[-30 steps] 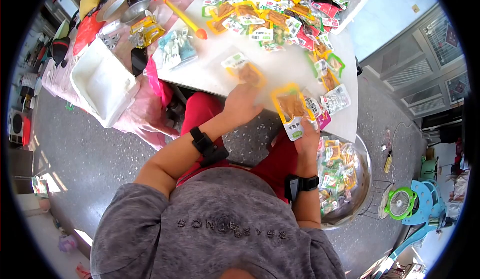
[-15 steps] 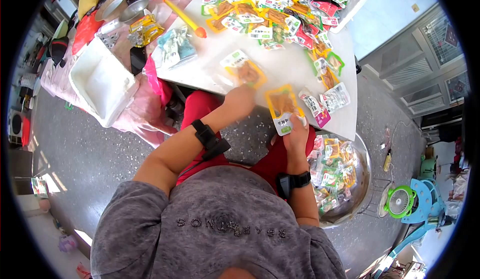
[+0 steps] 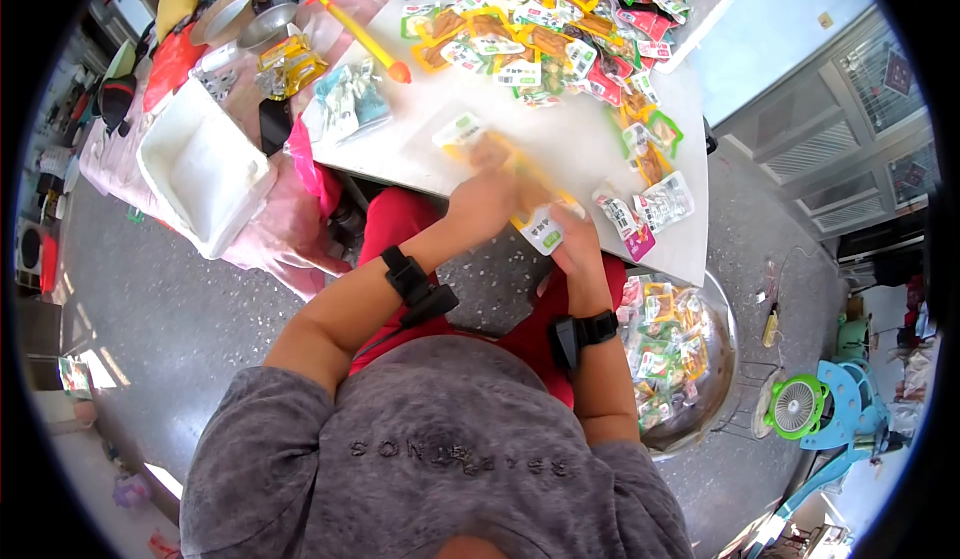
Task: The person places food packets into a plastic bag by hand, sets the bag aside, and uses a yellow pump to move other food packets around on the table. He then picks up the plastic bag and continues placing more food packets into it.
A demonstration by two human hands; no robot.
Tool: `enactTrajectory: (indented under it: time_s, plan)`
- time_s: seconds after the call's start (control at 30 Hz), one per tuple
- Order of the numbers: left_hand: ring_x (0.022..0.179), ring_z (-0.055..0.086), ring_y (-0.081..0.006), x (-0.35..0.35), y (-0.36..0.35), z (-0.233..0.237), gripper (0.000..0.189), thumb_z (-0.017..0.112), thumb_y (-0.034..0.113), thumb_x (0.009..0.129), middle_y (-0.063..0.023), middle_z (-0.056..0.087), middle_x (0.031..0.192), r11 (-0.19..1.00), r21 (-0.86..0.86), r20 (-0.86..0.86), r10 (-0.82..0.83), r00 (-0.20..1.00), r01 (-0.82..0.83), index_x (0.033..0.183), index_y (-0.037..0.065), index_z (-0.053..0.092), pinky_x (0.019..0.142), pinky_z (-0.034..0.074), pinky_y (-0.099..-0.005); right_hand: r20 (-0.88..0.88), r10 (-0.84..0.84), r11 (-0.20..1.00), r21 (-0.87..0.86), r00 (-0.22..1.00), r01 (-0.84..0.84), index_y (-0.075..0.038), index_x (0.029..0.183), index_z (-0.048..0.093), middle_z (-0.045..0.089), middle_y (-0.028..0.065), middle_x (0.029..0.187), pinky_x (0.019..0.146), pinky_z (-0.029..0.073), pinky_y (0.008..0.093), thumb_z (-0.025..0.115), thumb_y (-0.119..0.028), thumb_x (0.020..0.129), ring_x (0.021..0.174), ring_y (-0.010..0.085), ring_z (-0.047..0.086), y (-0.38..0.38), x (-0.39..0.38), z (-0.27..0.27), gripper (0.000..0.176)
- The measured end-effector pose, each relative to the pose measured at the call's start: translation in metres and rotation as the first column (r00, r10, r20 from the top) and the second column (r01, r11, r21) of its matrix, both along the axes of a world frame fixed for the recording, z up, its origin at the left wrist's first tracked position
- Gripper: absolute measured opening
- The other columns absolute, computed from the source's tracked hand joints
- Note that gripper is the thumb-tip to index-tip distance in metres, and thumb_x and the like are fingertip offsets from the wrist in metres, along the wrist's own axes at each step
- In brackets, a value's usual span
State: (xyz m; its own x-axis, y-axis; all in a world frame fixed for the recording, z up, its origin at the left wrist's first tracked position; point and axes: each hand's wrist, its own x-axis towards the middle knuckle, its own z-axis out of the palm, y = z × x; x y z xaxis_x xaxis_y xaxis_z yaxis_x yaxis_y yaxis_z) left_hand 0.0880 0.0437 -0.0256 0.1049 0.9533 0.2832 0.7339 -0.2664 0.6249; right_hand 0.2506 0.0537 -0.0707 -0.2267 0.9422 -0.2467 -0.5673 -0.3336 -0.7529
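My left hand (image 3: 484, 203) is closed at the near end of a yellow-and-white snack packet (image 3: 462, 133), which is blurred by motion over the table edge. Close beside it, my right hand (image 3: 575, 243) grips another snack packet (image 3: 542, 229) by its right side. The two packets meet or overlap between my hands; the blur hides exactly how. To the right of my right hand, a purple-and-white packet (image 3: 626, 225) and a silvery white packet (image 3: 664, 202) lie on the table. A large heap of mixed snack packets (image 3: 540, 39) covers the table's far part.
The white table (image 3: 420, 154) has a corner to my right. Below it stands a metal basin (image 3: 722, 359) with several packets inside. A white foam box (image 3: 200, 174) rests on pink cloth at left, near a clear bag (image 3: 350, 99) and a yellow-orange stick (image 3: 365, 39).
My right hand has moved left with its packet, which now tilts and meets the other packet. My left hand has shifted only slightly and stays at its packet.
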Motion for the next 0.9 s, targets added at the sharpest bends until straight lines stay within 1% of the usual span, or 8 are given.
enactTrajectory:
  time_s: [0.07, 0.2, 0.27, 0.37, 0.47, 0.57, 0.77, 0.9]
  plan:
    - [0.073, 0.052, -0.0345, -0.003, -0.004, 0.017, 0.014, 0.046, 0.017, 0.075, -0.0183, 0.051, 0.079, 0.993, -0.100, -0.091, -0.071, 0.993, 0.062, 0.077, 0.004, 0.048, 0.062, 0.042, -0.0430, -0.017, 0.062, 0.998, -0.006, 0.998, -0.062, 0.001, 0.099, 0.047, 0.055, 0.0097, 0.087, 0.067, 0.049, 0.0311, 0.051, 0.000, 0.073, 0.075, 0.0200, 0.058, 0.011, -0.010, 0.002, 0.027]
    - [0.071, 0.052, -0.0351, -0.011, 0.000, 0.026, 0.011, 0.046, 0.015, 0.075, -0.0174, 0.051, 0.076, 0.998, 0.047, -0.110, -0.025, 0.994, 0.030, 0.075, 0.004, 0.048, 0.059, 0.042, -0.0431, 0.038, 0.177, 0.984, -0.008, 0.984, -0.176, 0.002, 0.099, 0.048, 0.056, 0.0108, 0.086, 0.064, 0.049, 0.0318, 0.050, 0.001, 0.072, 0.074, 0.0214, 0.058, 0.027, -0.021, 0.007, 0.027]
    - [0.071, 0.051, -0.0351, -0.015, 0.001, 0.029, 0.010, 0.046, 0.014, 0.075, -0.0166, 0.051, 0.075, 0.998, 0.056, -0.137, 0.029, 0.990, -0.021, 0.075, 0.004, 0.047, 0.059, 0.042, -0.0430, 0.106, 0.180, 0.984, -0.028, 0.978, -0.178, 0.003, 0.099, 0.047, 0.056, 0.0109, 0.086, 0.064, 0.049, 0.0318, 0.050, 0.001, 0.071, 0.074, 0.0214, 0.058, 0.028, -0.020, 0.008, 0.028]
    - [0.072, 0.051, -0.0346, -0.019, 0.003, 0.014, 0.011, 0.046, 0.015, 0.076, -0.0159, 0.050, 0.074, 0.990, 0.113, -0.157, -0.065, 0.985, 0.083, 0.075, 0.004, 0.047, 0.060, 0.042, -0.0425, 0.167, 0.133, 0.991, -0.043, 0.977, -0.128, 0.003, 0.101, 0.047, 0.056, 0.0114, 0.086, 0.065, 0.048, 0.0314, 0.050, 0.001, 0.071, 0.075, 0.0210, 0.058, 0.030, -0.019, 0.009, 0.030]
    - [0.072, 0.051, -0.0339, -0.016, -0.002, 0.007, 0.011, 0.045, 0.015, 0.076, -0.0158, 0.050, 0.074, 0.988, 0.156, -0.013, -0.015, 1.000, 0.017, 0.075, 0.004, 0.047, 0.060, 0.042, -0.0417, 0.172, 0.074, 0.997, -0.014, 0.982, -0.073, 0.003, 0.102, 0.047, 0.056, 0.0114, 0.086, 0.064, 0.047, 0.0302, 0.050, 0.002, 0.071, 0.075, 0.0201, 0.057, 0.024, -0.028, 0.008, 0.032]
    - [0.072, 0.050, -0.0333, -0.020, -0.006, 0.019, 0.010, 0.045, 0.014, 0.076, -0.0154, 0.050, 0.075, 0.998, -0.052, -0.005, 0.037, 0.999, -0.037, 0.075, 0.005, 0.047, 0.061, 0.042, -0.0414, 0.259, 0.067, 0.997, 0.014, 0.964, -0.073, 0.002, 0.100, 0.049, 0.056, 0.0103, 0.085, 0.063, 0.046, 0.0284, 0.049, 0.002, 0.071, 0.073, 0.0188, 0.057, 0.020, -0.034, 0.000, 0.029]
    - [0.073, 0.050, -0.0327, -0.025, -0.011, -0.001, 0.007, 0.047, 0.011, 0.074, -0.0144, 0.050, 0.075, 0.985, 0.168, -0.065, -0.030, 0.997, 0.041, 0.075, 0.004, 0.048, 0.062, 0.042, -0.0408, 0.159, 0.023, 0.998, -0.067, 0.987, -0.012, 0.002, 0.101, 0.047, 0.055, 0.0109, 0.090, 0.064, 0.048, 0.0307, 0.047, 0.001, 0.073, 0.076, 0.0202, 0.057, 0.021, -0.042, 0.013, 0.029]
    - [0.073, 0.050, -0.0329, -0.028, -0.006, -0.013, 0.012, 0.048, 0.010, 0.073, -0.0146, 0.051, 0.076, 0.961, 0.256, -0.058, -0.092, 0.994, 0.104, 0.083, 0.005, 0.050, 0.062, 0.043, -0.0407, 0.140, 0.180, 0.983, 0.004, 0.974, -0.182, 0.003, 0.102, 0.046, 0.054, 0.0107, 0.091, 0.065, 0.048, 0.0306, 0.046, 0.001, 0.073, 0.080, 0.0204, 0.056, 0.024, -0.047, 0.004, 0.029]
